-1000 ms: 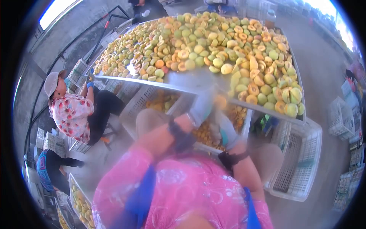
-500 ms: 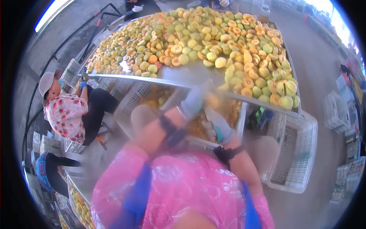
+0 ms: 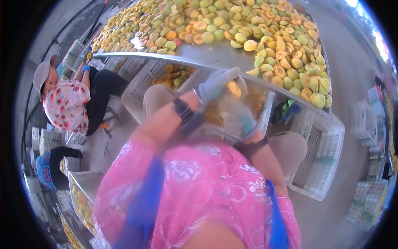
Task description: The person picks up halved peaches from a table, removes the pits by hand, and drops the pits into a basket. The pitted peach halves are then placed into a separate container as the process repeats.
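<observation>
My left hand (image 3: 219,85), in a light glove, has its fingers closed round an orange fruit piece (image 3: 234,89) just below the metal table's front edge. My right hand (image 3: 237,118), also gloved, is close below it and blurred by motion; whether it holds anything is hidden. Under both hands sits a white crate (image 3: 267,118) with orange fruit pieces inside. Many halved green and orange fruits (image 3: 215,20) lie heaped on the metal table (image 3: 199,52) beyond my hands.
An empty white crate (image 3: 317,162) stands at the right. Left of my knees, another crate (image 3: 134,97) holds fruit pieces. A seated co-worker (image 3: 66,101) is at the left, with a bent-over person (image 3: 49,168) nearer. Stacked crates (image 3: 365,122) stand at the far right.
The view has tilted down, so the table appears higher. My left hand has risen to the table edge and now shows the fruit clearly; my right hand has come up closer to it.
</observation>
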Motion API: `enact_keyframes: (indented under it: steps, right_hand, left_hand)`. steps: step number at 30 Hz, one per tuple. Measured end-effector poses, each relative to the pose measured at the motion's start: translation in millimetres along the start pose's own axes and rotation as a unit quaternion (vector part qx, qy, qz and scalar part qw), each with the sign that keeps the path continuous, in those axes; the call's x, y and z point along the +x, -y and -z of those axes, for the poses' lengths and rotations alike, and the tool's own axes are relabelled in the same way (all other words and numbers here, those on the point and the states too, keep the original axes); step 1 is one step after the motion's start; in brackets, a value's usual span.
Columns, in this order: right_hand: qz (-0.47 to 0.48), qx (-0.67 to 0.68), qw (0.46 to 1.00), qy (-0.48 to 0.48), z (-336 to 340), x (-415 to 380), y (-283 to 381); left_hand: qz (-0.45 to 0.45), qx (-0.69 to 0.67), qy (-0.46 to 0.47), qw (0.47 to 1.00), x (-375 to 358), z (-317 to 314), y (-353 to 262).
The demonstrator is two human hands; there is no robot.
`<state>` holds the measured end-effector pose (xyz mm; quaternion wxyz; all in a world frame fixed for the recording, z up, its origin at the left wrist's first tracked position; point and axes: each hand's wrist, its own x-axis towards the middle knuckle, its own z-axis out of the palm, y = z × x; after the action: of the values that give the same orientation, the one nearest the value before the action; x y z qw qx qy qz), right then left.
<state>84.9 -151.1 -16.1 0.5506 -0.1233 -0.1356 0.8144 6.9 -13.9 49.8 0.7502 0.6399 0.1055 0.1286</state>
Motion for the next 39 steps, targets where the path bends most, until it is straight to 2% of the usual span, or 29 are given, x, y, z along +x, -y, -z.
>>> enact_keyframes:
  steps: [2, 4, 6, 8, 9, 11, 12, 13, 14, 15, 16, 17, 18, 19, 21, 22, 23, 25, 26, 27, 29, 30, 31, 32, 33, 35, 36, 38, 39]
  right_hand:
    - [0.033, -0.073, 0.996, -0.041, -4, 4, -2]
    - [-0.065, 0.165, 0.968, 0.177, -14, 6, 0]
    - [-0.078, 0.150, 0.972, 0.162, -30, 9, 0]
    - [-0.092, 0.133, 0.975, 0.149, -37, 12, 0]
    - [-0.095, 0.165, 0.967, 0.171, -35, 13, 0]
    - [-0.104, 0.196, 0.957, 0.189, -36, 11, 1]
    - [-0.086, 0.200, 0.963, 0.161, -36, 7, 2]
    - [-0.068, 0.204, 0.967, 0.134, -36, 4, 5]
    - [-0.078, 0.113, 0.990, 0.041, -20, 4, 10]
    - [-0.088, 0.113, 0.989, 0.036, 4, 2, 7]
    - [-0.103, -0.275, 0.937, -0.190, 30, 3, 1]
    - [-0.093, -0.615, 0.693, -0.364, 48, 4, -3]
    - [-0.079, -0.555, 0.744, -0.364, 59, 0, -5]
    - [-0.069, -0.492, 0.789, -0.363, 56, 0, -4]
    - [0.007, -0.633, 0.683, -0.364, 40, 2, 7]
    - [0.094, -0.825, 0.483, -0.278, 56, -5, 20]
    - [0.182, -0.939, 0.241, -0.165, 73, -9, 32]
    - [0.139, -0.826, 0.429, -0.338, 1, 6, 29]
    - [0.156, -0.887, 0.328, -0.284, -1, 5, 37]
    - [0.153, -0.889, 0.323, -0.286, -2, 8, 40]
    - [0.076, -0.926, 0.221, -0.296, -27, 2, 42]
    - [0.157, -0.947, 0.173, -0.222, -20, 0, 49]
    - [0.075, -0.943, 0.163, -0.279, -32, 0, 45]
    - [0.018, -0.943, 0.096, -0.318, -25, -5, 46]
    - [0.006, -0.936, 0.087, -0.342, -33, -7, 44]
    - [0.026, -0.967, 0.032, -0.252, -51, 4, 41]
    - [0.023, -0.964, 0.027, -0.264, -53, 7, 40]
    - [-0.055, -0.895, 0.128, -0.424, -56, 3, 38]
    - [-0.054, -0.890, 0.126, -0.435, -51, -5, 42]
  left_hand:
    - [-0.006, -0.076, 0.012, 0.997, -2, 2, 5]
    - [0.006, -0.167, 0.014, 0.986, -2, 10, 14]
    - [0.015, -0.256, 0.022, 0.966, 0, 14, 27]
    - [-0.006, -0.445, 0.072, 0.892, -3, 13, 26]
    - [-0.014, -0.448, 0.072, 0.891, -6, 18, 23]
    - [-0.106, -0.294, -0.095, 0.945, -19, 34, 14]
    - [-0.103, -0.456, 0.005, 0.884, -23, 55, 13]
    - [-0.110, -0.458, 0.001, 0.882, -29, 83, 5]
    - [-0.062, -0.331, -0.159, 0.928, -37, 111, -3]
    - [-0.008, -0.192, -0.314, 0.930, -47, 126, -5]
    - [-0.015, -0.197, -0.325, 0.925, -56, 132, -6]
    - [-0.172, 0.107, -0.392, 0.897, -63, 137, -8]
    - [-0.295, 0.404, -0.416, 0.759, -69, 143, -10]
    - [-0.177, 0.278, -0.415, 0.848, -64, 128, -23]
    - [-0.180, 0.347, -0.323, 0.862, -61, 100, -20]
    - [-0.161, 0.321, -0.268, 0.894, -62, 84, -27]
    - [-0.161, 0.374, -0.247, 0.879, -32, 85, 1]
    - [-0.031, 0.342, -0.155, 0.926, -40, 63, -22]
    - [-0.035, 0.337, -0.157, 0.928, -36, 64, -18]
    - [-0.012, 0.242, -0.080, 0.967, -30, 65, -7]
    - [0.005, 0.137, 0.037, 0.990, -12, 63, 24]
    - [-0.008, 0.027, 0.068, 0.997, -1, 65, 42]
    - [-0.013, -0.084, 0.100, 0.991, 7, 65, 53]
    - [-0.092, 0.011, 0.090, 0.992, 7, 64, 51]
    - [-0.175, 0.103, 0.073, 0.977, 4, 65, 47]
    - [-0.181, 0.103, 0.079, 0.975, 0, 68, 45]
    - [-0.183, 0.110, 0.063, 0.975, -3, 70, 44]
    - [-0.132, 0.190, 0.048, 0.972, -25, 68, 15]
    - [-0.079, 0.271, 0.018, 0.959, -31, 66, 5]
